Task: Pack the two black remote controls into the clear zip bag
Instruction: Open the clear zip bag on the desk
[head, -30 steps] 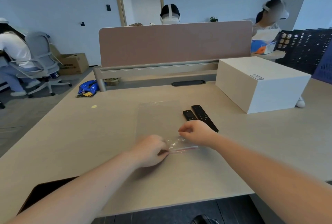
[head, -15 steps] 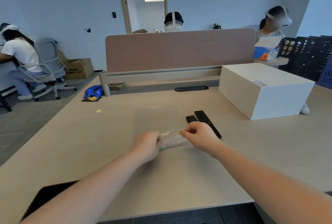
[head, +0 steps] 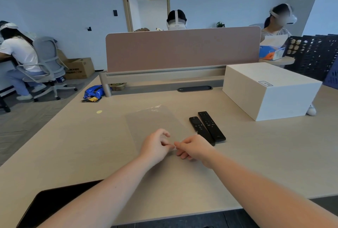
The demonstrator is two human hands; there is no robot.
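We observe the clear zip bag (head: 155, 123) lying flat on the light wood surface (head: 73, 145), its far end pointing toward the pink divider panel (head: 182, 50) and its near edge under the two hands. The left hand (head: 155, 148) rests on the bag's near edge with thumb and forefinger pressed together in a pinch on that edge; its remaining fingers (head: 165, 133) are curled above the plastic. The right hand (head: 194, 148) meets it fingertip to fingertip, thumb and forefinger likewise pinched at the same edge, the other fingers folded under. We cannot tell whether the bag's mouth is parted or closed.

The two black remote controls lie outside the bag, just to its right, side by side and touching along their length. The shorter remote (head: 200, 129) is the one nearer the bag; the longer remote (head: 211, 126) lies on its far side. Their near ends sit just beside the right hand's knuckles.

Right of the bag and beyond the remotes stands a white box (head: 268, 90). A blue snack packet (head: 93, 93) lies well to the bag's far left, near the divider's post.
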